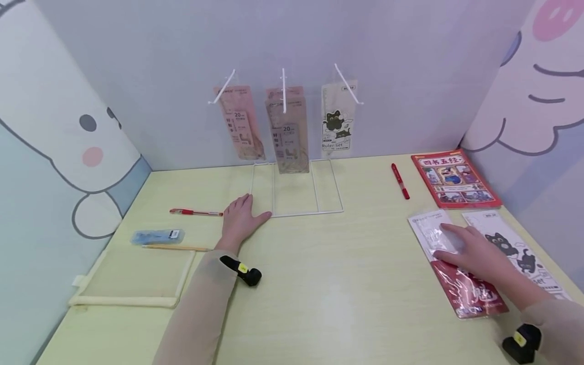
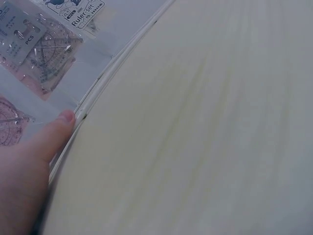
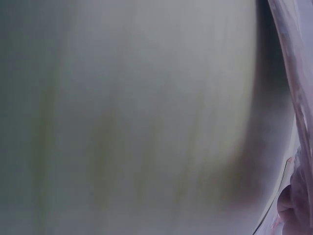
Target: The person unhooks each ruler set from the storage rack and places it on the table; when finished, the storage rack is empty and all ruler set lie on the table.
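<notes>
White wire rack stood at the back of the table, base flat on the tabletop, 3 hooks above. Left hand rested at the rack's front left corner; fingers lay together, thumb spread away, its tip touching the front bar in the left wrist view. Right hand was well to the right and front of the rack, on a red-and-white pack there; thumb and forefinger lay apart on the wrapper, other fingers hidden, couldn't tell.

On the rack: 1 pink pack on the left hook, 1 pinkish-grey pack in the middle, 1 cat-print ruler set on the right hook. Farther right of the rack, partly behind the right arm, a flat cat-print pack.

Also right of the rack: red-capped pen, then red booklet. Left of the rack: clear-and-red pen, blue box, pencil, pale mesh pouch. Right wrist view: mostly blurred tabletop, wrapper edge at the side.
</notes>
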`<state>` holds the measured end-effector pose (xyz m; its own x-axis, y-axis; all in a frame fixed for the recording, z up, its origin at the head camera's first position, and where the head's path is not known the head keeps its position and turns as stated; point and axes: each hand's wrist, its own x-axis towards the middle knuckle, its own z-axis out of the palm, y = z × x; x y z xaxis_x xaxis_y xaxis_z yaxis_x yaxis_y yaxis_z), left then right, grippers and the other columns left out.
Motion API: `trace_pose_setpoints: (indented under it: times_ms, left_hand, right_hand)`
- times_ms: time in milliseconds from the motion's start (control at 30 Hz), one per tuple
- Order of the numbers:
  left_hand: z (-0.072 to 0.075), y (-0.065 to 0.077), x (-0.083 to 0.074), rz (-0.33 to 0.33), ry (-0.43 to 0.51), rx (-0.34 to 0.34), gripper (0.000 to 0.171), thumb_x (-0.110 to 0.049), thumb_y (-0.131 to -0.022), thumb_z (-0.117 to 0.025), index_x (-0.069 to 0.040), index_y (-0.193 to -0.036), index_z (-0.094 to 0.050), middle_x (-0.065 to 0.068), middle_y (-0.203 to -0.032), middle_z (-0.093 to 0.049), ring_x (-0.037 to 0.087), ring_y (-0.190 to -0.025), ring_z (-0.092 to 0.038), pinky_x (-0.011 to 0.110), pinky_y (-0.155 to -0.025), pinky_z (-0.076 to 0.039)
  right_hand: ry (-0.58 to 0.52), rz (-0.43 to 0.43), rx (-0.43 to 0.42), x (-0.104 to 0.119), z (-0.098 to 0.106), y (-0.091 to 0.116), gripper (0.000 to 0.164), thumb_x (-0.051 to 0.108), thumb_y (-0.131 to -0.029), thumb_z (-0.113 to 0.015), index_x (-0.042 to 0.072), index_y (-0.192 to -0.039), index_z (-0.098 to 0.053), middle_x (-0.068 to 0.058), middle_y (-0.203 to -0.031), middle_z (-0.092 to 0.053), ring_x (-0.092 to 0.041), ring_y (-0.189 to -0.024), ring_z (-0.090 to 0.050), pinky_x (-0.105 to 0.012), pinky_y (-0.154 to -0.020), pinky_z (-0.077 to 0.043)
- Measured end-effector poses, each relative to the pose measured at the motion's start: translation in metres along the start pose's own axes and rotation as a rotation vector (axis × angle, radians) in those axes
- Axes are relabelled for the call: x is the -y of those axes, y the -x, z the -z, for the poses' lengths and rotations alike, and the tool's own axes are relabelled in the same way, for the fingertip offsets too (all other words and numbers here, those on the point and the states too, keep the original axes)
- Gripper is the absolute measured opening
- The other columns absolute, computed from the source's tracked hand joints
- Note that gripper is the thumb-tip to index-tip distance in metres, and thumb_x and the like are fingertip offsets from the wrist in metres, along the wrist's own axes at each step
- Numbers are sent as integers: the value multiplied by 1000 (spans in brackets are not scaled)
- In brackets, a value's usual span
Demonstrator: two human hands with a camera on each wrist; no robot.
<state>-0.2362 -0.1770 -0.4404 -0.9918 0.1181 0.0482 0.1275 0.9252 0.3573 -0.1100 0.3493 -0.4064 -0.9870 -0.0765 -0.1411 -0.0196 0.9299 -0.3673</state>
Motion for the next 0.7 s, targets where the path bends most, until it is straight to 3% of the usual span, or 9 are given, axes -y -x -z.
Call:
trace_pose_setpoints:
  times_ms: [367,700]
  left_hand:
    - [1,0,3,0,2,-12,93,-68,-83,-49,-1,-145,-30,17,-149,-28,39,-134,-25,54,-107,-18]
    - [-1,-1,0,4,13,5,93,-68,-83,-48,-2,-146,-29,16,-150,-27,39,-134,-24,55,-107,-18]
  right_hand:
    - [43,3,17,-10,4,-1,95,64,-78,-61,-3,-139,-35,-40,-125,-34,-58,-109,-35,-70,-79,-35]
    - [104,-18,55,-18,11,4,92,66,-79,-58,-3,-137,-39,-41,-116,-37,-54,-95,-47,-63,-67,-43]
